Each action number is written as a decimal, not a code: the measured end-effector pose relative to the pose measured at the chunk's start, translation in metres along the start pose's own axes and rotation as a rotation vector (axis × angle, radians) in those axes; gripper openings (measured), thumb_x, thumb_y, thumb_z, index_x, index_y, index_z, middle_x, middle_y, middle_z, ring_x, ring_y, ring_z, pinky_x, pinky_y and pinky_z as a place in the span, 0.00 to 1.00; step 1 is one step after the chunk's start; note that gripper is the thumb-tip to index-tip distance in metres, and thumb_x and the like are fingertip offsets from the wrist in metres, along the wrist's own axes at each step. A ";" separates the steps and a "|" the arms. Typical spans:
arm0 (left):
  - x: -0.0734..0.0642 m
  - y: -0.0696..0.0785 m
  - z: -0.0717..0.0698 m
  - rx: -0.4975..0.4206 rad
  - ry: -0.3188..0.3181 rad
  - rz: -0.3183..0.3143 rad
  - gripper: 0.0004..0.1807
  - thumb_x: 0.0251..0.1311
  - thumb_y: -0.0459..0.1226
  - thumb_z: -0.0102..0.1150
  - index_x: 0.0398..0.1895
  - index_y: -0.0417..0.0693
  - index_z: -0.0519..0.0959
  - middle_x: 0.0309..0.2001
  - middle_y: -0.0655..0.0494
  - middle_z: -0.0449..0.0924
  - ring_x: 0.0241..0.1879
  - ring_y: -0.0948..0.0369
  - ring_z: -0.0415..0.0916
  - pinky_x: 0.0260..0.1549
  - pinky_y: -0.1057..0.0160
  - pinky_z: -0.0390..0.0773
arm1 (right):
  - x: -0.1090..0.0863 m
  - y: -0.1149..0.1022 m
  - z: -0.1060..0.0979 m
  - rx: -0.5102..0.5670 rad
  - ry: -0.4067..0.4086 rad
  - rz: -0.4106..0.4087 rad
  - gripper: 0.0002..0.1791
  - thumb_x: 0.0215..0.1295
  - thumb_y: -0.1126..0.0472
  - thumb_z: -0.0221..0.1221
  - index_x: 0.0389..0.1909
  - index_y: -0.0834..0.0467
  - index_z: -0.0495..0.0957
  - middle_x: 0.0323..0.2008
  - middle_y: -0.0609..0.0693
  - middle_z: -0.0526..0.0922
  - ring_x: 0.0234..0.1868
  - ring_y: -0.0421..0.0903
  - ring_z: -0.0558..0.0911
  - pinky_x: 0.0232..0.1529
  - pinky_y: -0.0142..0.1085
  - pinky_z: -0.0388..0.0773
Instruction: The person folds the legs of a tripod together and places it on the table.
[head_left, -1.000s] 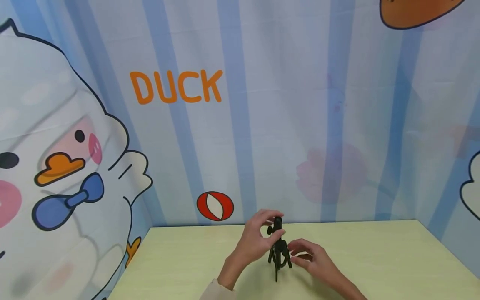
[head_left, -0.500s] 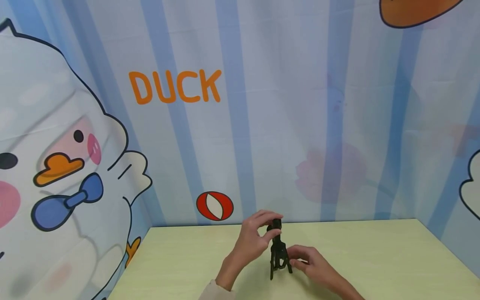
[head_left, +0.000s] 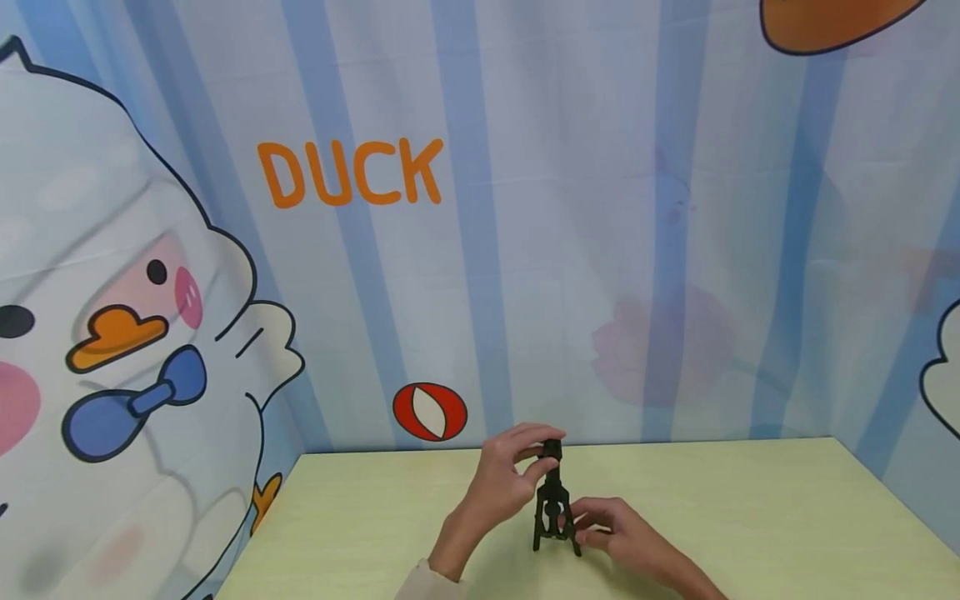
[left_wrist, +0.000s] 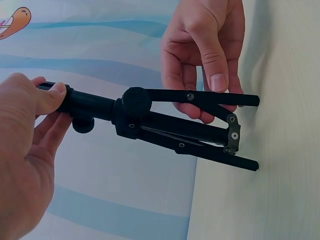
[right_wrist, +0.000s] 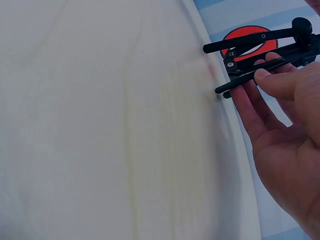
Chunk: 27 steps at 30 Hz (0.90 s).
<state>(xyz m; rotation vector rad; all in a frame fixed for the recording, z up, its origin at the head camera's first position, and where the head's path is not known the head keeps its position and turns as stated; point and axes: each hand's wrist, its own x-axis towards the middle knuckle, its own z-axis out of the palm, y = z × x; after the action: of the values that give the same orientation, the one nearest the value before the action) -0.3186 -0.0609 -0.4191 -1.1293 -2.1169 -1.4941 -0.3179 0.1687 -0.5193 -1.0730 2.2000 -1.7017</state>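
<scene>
A small black tripod (head_left: 552, 493) stands upright between both hands in the head view, its legs part-way spread. My left hand (head_left: 501, 477) pinches its top end between thumb and fingers. Lower down, my right hand (head_left: 621, 535) is at the legs from the right. In the right wrist view its thumb and fingers pinch one leg (right_wrist: 245, 82) close to the foot. Hinged braces join the legs to the centre column (left_wrist: 185, 123) in the left wrist view, where round knobs (left_wrist: 136, 102) also show on the shaft.
The pale yellow table (head_left: 360, 517) lies under the hands. Behind it hangs a light blue striped curtain (head_left: 570, 208) with a cartoon duck, the word DUCK and a red ball print. The table's far edge is close behind the tripod.
The tripod has turned about its upright axis, so two legs now face the front instead of one. My right hand has shifted slightly left and down along with it; the left still holds the top.
</scene>
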 end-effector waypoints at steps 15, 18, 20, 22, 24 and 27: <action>-0.002 0.000 -0.003 0.011 -0.007 0.043 0.21 0.65 0.23 0.65 0.58 0.48 0.84 0.55 0.52 0.84 0.54 0.54 0.83 0.53 0.62 0.84 | 0.000 0.000 0.006 -0.061 0.001 -0.049 0.12 0.73 0.70 0.60 0.54 0.67 0.81 0.50 0.66 0.83 0.49 0.49 0.86 0.49 0.38 0.86; -0.002 -0.001 -0.003 0.020 -0.007 0.048 0.21 0.64 0.22 0.65 0.59 0.47 0.83 0.55 0.50 0.84 0.54 0.54 0.83 0.53 0.62 0.84 | 0.000 0.000 0.007 -0.075 0.009 -0.066 0.11 0.73 0.70 0.60 0.53 0.65 0.81 0.49 0.63 0.84 0.48 0.48 0.86 0.48 0.38 0.86; -0.001 -0.001 -0.003 0.020 -0.012 0.043 0.22 0.64 0.22 0.65 0.59 0.47 0.83 0.55 0.48 0.84 0.54 0.54 0.83 0.53 0.60 0.84 | 0.000 0.000 0.008 -0.082 0.016 -0.070 0.11 0.73 0.70 0.60 0.52 0.64 0.82 0.49 0.62 0.84 0.48 0.48 0.85 0.48 0.38 0.86; -0.001 -0.001 -0.003 0.013 -0.021 0.026 0.22 0.64 0.22 0.65 0.59 0.48 0.83 0.55 0.47 0.83 0.54 0.55 0.82 0.54 0.60 0.84 | 0.000 -0.001 0.008 -0.080 0.023 -0.068 0.10 0.72 0.70 0.60 0.52 0.63 0.82 0.48 0.61 0.84 0.48 0.48 0.85 0.48 0.38 0.86; 0.000 -0.001 -0.003 0.012 -0.023 0.019 0.23 0.64 0.22 0.65 0.59 0.49 0.83 0.55 0.47 0.83 0.55 0.55 0.82 0.55 0.59 0.84 | 0.000 -0.002 0.009 -0.069 0.029 -0.052 0.10 0.73 0.71 0.60 0.52 0.63 0.82 0.49 0.61 0.84 0.47 0.48 0.85 0.48 0.37 0.86; 0.000 -0.001 -0.004 0.012 -0.022 0.018 0.23 0.64 0.21 0.65 0.59 0.49 0.83 0.55 0.48 0.84 0.54 0.55 0.83 0.55 0.59 0.84 | 0.000 -0.005 0.009 -0.056 0.037 -0.015 0.10 0.73 0.71 0.60 0.52 0.63 0.82 0.49 0.60 0.84 0.48 0.48 0.85 0.48 0.36 0.86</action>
<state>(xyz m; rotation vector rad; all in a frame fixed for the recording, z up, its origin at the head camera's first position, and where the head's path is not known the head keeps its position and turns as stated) -0.3200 -0.0642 -0.4182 -1.1626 -2.1224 -1.4651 -0.3109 0.1611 -0.5179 -1.0823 2.2806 -1.6888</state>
